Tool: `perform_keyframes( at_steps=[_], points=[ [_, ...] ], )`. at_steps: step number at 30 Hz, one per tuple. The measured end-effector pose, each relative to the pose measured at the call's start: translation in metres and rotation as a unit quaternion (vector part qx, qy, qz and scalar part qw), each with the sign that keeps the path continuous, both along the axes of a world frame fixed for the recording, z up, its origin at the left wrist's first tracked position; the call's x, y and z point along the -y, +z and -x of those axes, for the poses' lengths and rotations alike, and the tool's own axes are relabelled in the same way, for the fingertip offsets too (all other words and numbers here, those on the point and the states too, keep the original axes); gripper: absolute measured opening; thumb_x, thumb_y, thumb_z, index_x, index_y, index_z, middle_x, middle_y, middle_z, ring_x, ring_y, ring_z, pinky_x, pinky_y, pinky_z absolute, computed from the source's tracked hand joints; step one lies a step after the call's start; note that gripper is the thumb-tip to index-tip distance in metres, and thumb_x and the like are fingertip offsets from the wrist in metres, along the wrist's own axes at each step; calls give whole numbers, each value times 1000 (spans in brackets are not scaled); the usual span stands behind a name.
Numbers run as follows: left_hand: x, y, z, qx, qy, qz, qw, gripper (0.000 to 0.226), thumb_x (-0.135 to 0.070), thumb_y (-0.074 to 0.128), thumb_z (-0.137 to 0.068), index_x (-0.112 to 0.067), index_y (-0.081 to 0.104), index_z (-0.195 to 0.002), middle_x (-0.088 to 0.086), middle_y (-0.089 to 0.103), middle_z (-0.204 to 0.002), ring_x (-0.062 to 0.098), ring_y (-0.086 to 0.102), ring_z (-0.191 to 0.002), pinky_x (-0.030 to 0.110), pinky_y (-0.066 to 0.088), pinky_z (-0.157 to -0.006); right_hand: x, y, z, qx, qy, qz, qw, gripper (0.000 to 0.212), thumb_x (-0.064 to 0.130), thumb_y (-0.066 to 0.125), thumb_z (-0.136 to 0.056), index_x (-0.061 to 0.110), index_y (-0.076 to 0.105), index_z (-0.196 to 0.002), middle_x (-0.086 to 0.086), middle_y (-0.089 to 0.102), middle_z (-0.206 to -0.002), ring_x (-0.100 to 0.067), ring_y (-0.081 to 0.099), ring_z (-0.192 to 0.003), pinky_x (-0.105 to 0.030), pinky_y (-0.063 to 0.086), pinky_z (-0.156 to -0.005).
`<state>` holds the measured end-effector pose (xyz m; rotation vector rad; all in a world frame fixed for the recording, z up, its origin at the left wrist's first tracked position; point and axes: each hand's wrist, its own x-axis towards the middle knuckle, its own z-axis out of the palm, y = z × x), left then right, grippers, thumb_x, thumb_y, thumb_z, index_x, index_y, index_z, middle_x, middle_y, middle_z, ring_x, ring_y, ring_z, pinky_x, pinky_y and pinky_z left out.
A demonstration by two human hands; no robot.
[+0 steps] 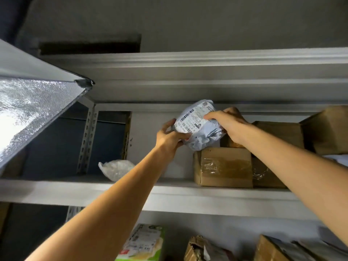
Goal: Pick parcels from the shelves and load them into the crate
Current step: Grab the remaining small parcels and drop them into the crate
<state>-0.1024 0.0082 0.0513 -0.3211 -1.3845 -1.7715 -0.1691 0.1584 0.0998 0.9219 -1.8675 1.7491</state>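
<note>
Three shelf levels: grey metal shelving [188, 194] fills the view from below, its slotted upright post [88, 136] standing at the left.
Side panel: a shiny, pebble-textured metal sheet [33, 113] slants in from the left edge, catching bright light.
Middle shelf: a brown cardboard box sealed with clear tape [224, 166] sits at the front edge; a second brown box [278, 132] stands behind it and a third, tilted brown box [327, 130] lies at the far right.
Bottom shelf: a green-and-white printed carton [145, 243] stands left of a torn cardboard box [203, 249].
Parcel: a crumpled pale grey plastic mailer with a white barcode label [199, 127] is held up in the middle shelf's opening, directly above the taped box; whether it touches the box top cannot be told.
Loose bag: a clear plastic bag of white contents [116, 169] rests on the middle shelf, well apart to the left.
Right hand [229, 125]: fingers curled over the mailer's upper right side, grasping it.
Left hand [169, 136]: fingers wrapped round the mailer's lower left edge, grasping it beside the label.
</note>
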Motion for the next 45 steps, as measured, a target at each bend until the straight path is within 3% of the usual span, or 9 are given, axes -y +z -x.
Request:
perform_keyframes(
  at_steps=[4, 9, 16, 23, 28, 30, 34, 41, 45],
  points=[
    [19, -1, -34, -51, 7, 78, 996, 71, 27, 58, -73, -16, 53, -131, 10, 67, -117, 25, 66, -97, 34, 57, -73, -2, -10, -12, -22, 38, 7, 999, 53, 23, 85, -70, 18, 40, -97, 3, 55, -88, -8, 55, -77, -27, 47, -67],
    [37, -11, -81, -87, 20, 144, 986, 67, 12, 71, -68, -18, 60, -128, 9, 71, -110, 21, 71, -94, 33, 59, -68, -1, -26, -38, -26, 115, -32, 993, 58, 11, 88, -63, 6, 62, -114, -7, 70, -106, -23, 67, -97, -42, 55, -89],
    [45, -31, -123, -57, 98, 204, 972, 68, 0, 75, -65, -23, 60, -128, 13, 66, -119, 29, 64, -111, 49, 57, -84, 9, -54, -64, -43, 145, -27, 988, 32, 5, 85, -66, 18, 67, -89, 1, 73, -93, -9, 69, -83, -20, 55, -65],
    [43, -35, -134, -34, 98, 212, 972, 59, 17, 36, -88, -25, 63, -119, 9, 70, -110, 26, 67, -103, 29, 56, -76, 9, -68, -74, 89, 153, 62, 982, 29, 2, 82, -68, 10, 59, -85, -11, 70, -98, -25, 66, -91, -38, 54, -85],
    [43, -54, -130, 49, 400, 421, 812, 43, -10, 73, -83, -33, 54, -113, 2, 36, -121, 22, 35, -118, 33, 44, -98, 3, -77, -81, 216, 272, 170, 922, 30, -6, 37, -99, 5, 60, -115, -21, 56, -130, -36, 62, -100, -35, 52, -81],
    [39, -57, -128, 15, 455, 400, 796, 34, -26, 79, -77, -29, 57, -103, -4, 37, -118, 15, 30, -114, 28, 36, -94, 1, -77, -84, 233, 292, 165, 913, 30, -4, 38, -100, 5, 59, -120, -22, 59, -127, -35, 62, -102, -37, 53, -77],
    [40, -56, -131, 38, 354, 325, 876, 33, -35, 75, -79, -8, 59, -91, 3, 68, -98, 22, 65, -92, 29, 56, -69, -2, -70, -84, 242, 356, 150, 890, 26, 10, 34, -103, -2, 56, -111, -26, 60, -115, -39, 61, -92, -50, 52, -75],
    [48, -58, -128, 60, 258, 217, 940, 39, -33, 70, -85, -8, 60, -113, 10, 68, -110, 26, 67, -101, 43, 59, -83, 19, -73, -76, 103, 211, 63, 970, 17, 4, 60, -87, 11, 58, -71, -5, 60, -71, -13, 55, -59, -15, 47, -50],
    [58, -55, -123, 97, 235, 146, 956, 42, -32, 74, -82, -5, 63, -112, 14, 66, -111, 29, 65, -102, 39, 56, -87, 43, -82, -67, -55, 48, -48, 996, 17, 12, 81, -74, 9, 69, -85, -9, 70, -85, -23, 67, -83, -39, 57, -83]
  ],
)
